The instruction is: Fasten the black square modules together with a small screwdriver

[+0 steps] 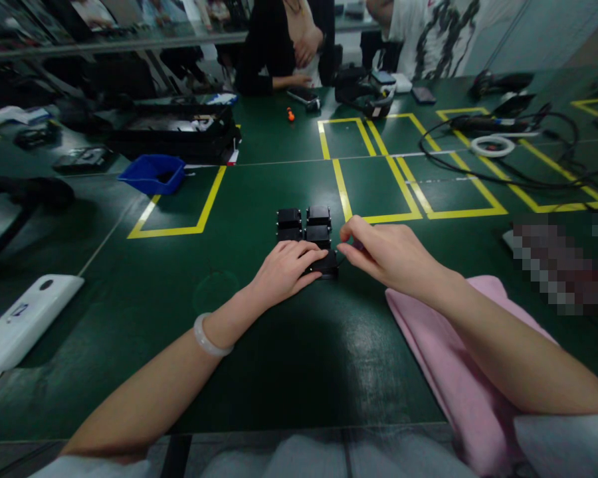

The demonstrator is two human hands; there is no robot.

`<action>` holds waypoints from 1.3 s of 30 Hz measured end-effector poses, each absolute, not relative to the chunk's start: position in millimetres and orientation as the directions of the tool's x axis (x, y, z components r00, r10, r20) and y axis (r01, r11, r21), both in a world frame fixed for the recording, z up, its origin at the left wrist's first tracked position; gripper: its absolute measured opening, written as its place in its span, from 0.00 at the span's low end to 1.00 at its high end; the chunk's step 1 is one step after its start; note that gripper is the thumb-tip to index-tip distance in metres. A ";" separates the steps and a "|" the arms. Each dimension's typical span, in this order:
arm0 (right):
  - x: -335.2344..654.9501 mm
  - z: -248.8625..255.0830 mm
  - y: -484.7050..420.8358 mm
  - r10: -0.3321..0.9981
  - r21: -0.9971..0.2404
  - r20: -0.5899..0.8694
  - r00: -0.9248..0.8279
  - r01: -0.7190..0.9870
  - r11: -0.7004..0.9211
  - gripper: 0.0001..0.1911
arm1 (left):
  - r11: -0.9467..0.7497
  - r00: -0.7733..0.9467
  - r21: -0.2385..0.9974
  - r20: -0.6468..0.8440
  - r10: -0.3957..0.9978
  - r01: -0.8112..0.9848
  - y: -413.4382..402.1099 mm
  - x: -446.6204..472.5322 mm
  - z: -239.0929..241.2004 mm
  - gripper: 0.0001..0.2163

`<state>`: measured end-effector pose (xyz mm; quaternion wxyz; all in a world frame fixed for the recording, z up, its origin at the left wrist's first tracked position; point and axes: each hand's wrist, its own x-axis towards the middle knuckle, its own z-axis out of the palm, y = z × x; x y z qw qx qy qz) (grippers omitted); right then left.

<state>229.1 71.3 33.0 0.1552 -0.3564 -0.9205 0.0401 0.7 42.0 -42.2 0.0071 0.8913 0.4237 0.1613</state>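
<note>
Several small black box-shaped parts (pixel 303 224) stand grouped in rows on the green table (pixel 259 345). My left hand (pixel 285 269) lies over the nearest black part (pixel 327 263), fingers curled down onto it, a pale bangle on the wrist. My right hand (pixel 379 252) comes in from the right with thumb and forefinger pinched together at that part's right edge. What the pinch holds is too small to make out.
A pink cloth (pixel 448 352) lies under my right forearm. A white device (pixel 22 318) sits at the left edge, a blue bin (pixel 152 174) and black trays (pixel 179 129) farther back. Yellow tape outlines (pixel 379 172), cables (pixel 503 159) and two seated people (pixel 299 40) are at the far side.
</note>
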 end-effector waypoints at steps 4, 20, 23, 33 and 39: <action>229.5 33.0 71.0 0.674 -0.198 0.253 -0.694 0.645 0.738 0.10 | -0.640 0.588 0.149 0.282 0.758 0.753 42.0 0.5 -41.9 0.17; 229.9 34.5 70.0 0.678 -0.231 0.253 -0.690 0.638 0.735 0.10 | -0.643 0.591 0.155 0.280 0.756 0.750 41.7 0.7 -41.4 0.16; 229.7 34.6 70.3 0.664 -0.226 0.246 -0.706 0.625 0.747 0.10 | -0.639 0.587 0.153 0.278 0.760 0.754 41.8 0.7 -41.5 0.17; 229.5 35.1 70.2 0.692 -0.242 0.240 -0.681 0.648 0.722 0.10 | -0.638 0.584 0.166 0.283 0.761 0.752 41.9 0.6 -41.9 0.17; 229.4 33.5 71.7 0.684 -0.209 0.230 -0.692 0.652 0.729 0.12 | -0.636 0.583 0.161 0.278 0.763 0.755 41.7 0.6 -42.2 0.16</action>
